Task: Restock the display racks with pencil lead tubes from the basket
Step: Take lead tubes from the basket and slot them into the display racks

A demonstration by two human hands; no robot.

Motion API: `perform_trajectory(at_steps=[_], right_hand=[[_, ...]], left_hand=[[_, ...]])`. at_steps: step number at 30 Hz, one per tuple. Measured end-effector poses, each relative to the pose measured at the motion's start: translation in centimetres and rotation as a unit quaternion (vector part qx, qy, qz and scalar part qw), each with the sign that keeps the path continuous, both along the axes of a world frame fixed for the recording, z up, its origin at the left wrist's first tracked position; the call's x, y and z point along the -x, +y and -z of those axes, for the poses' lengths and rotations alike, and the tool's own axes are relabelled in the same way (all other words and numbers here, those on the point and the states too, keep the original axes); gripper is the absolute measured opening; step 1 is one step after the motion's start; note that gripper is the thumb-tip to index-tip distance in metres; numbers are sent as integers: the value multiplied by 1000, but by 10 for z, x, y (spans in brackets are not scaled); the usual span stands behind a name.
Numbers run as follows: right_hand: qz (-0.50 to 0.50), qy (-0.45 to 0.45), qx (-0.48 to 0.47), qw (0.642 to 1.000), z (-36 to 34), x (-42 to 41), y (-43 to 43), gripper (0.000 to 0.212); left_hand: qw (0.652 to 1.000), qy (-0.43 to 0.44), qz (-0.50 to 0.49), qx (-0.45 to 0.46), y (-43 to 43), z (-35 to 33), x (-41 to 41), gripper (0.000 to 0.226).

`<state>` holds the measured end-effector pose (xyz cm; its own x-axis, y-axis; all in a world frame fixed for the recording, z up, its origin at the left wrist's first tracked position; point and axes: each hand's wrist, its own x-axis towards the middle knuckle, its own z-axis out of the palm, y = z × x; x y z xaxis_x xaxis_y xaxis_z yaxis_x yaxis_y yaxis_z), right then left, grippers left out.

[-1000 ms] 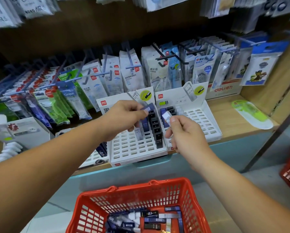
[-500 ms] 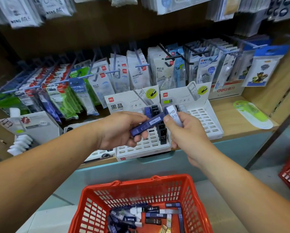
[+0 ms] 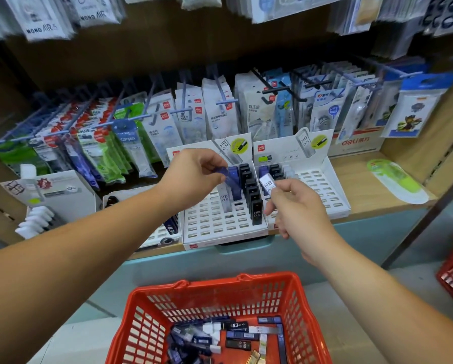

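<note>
In the head view, the left hand (image 3: 193,177) pinches a blue lead tube (image 3: 224,172) in its fingertips. It tips the tube down over the left white rack (image 3: 214,222), by the row of blue tubes (image 3: 236,191), likely so it can slide into a slot with its own kind. The right hand (image 3: 296,206) pinches a clear tube (image 3: 267,183) marked HB between thumb and fingers, just in front of the right white rack (image 3: 322,185), likely ready to go in next. A pile of loose tubes (image 3: 235,334) lies in the red basket (image 3: 220,287) right below, where they are easy to grab.
</note>
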<state>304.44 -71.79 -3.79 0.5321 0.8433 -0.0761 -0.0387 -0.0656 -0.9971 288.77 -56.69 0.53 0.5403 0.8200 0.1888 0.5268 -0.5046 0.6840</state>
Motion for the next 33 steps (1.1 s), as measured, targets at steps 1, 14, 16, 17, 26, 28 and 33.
perform_trajectory(at_steps=[1,14,16,17,26,28,33], right_hand=[[7,-7,-3,1000,0,-1,-1,11],[93,44,-12,995,22,-30,-6,9],[121,46,-19,991,24,-35,-9,10],[131,47,-21,990,24,-38,-10,11],[155,8,-24,988,29,-44,-21,14],[143,21,-26,989,31,-45,-22,21],[112,44,-35,992,31,-46,-20,28]], left_hand=[[1000,21,8,-12,0,2,-4,17],[990,105,19,-96,2,21,-27,13],[991,108,21,-72,3,18,-29,14],[991,113,24,-68,4,17,-30,14],[954,219,54,-196,0,27,-33,10],[948,190,54,-250,-3,29,-37,15],[983,43,138,-117,-36,19,-78,27]])
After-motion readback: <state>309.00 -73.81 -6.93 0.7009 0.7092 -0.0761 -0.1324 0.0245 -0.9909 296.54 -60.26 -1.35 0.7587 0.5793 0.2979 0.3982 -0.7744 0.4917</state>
